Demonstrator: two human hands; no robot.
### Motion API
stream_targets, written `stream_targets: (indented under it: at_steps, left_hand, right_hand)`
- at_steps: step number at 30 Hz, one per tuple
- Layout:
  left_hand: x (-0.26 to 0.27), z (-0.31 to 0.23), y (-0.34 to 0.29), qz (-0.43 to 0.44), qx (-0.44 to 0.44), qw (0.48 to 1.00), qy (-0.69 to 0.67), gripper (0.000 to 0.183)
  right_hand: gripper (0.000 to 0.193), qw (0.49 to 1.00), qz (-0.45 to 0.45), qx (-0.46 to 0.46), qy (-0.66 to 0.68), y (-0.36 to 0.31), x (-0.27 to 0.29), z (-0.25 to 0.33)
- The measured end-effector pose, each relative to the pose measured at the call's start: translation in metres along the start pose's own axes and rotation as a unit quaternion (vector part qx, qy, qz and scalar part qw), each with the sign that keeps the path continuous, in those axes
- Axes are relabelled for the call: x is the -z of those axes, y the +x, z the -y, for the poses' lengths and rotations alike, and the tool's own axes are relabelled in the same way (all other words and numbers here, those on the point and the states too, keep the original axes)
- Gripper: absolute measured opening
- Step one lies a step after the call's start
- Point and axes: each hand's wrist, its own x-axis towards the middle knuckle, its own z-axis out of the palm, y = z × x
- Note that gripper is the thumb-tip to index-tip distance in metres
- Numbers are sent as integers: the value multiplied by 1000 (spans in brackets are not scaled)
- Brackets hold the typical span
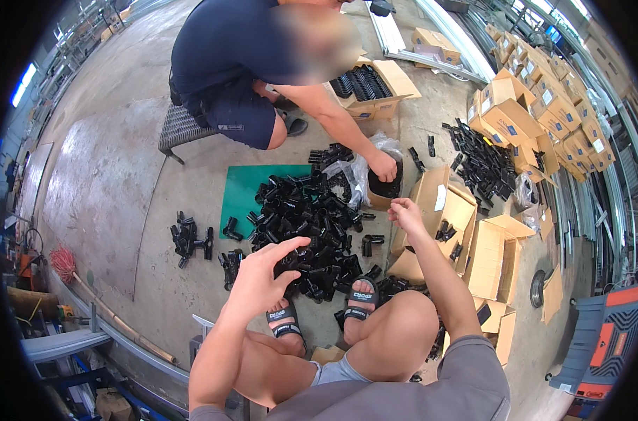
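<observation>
Loosely heaped fittings (308, 235): glossy black, stubby tubes with branching arms, tangled in a broad mound at the centre of the frame, partly over the green sheet.
Left hand (261, 275): wide, with thumb and fingers curved apart and nothing between them; in view it overlaps the mound's lower left edge.
Right hand (408, 215): narrow, thumb and fingertips drawn together right of centre, near the small box; I cannot tell whether a tiny piece sits in the pinch.
Small box (379, 203): brown cardboard, dark inside, with crinkled clear plastic (389, 144) at its rim.
Co-worker's hand (383, 167): dips into the small box's mouth from above; its grip cannot be made out.
Green sheet (239, 189): flat, smooth, straight-edged, left of centre.
Side cluster (186, 237): a few black fittings on the grey concrete floor (157, 281), left of the green sheet.
Packed box (376, 109): cardboard with flaps spread, upper middle, black fittings in ribbed rows.
Open boxes (498, 259): pale brown cardboard, creased flaps, right of centre.
Second heap (481, 160): more black fittings, upper right, near stacked cartons (557, 105).
Stool (180, 130): dark woven seat, upper left, under the co-worker.
Broom (63, 264): stringy red bristles, wooden stick, lower left.
</observation>
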Motion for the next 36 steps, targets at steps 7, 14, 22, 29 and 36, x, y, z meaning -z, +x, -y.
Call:
stream_targets:
  at_steps: [7, 14, 22, 29, 36]
  left_hand:
    - [4, 2, 11, 22, -2, 1000, 20, 63]
    - [10, 14, 35, 51, 48, 996, 56, 57]
    - [8, 25, 60, 82, 101, 990, 61, 53]
    - [7, 35, 66, 106, 91, 989, 50, 51]
    - [7, 31, 61, 92, 76, 991, 53, 52]
  right_hand:
    - [24, 948, 101, 153, -261, 41, -39, -23]
    - [21, 786, 222, 266, -513, 106, -104, -33]
    - [16, 668, 224, 385, -596, 157, -147, -85]
    - [12, 593, 170, 479, -624, 152, -142, -88]
    - [11, 619, 152, 479, -603, 152, -144, -93]
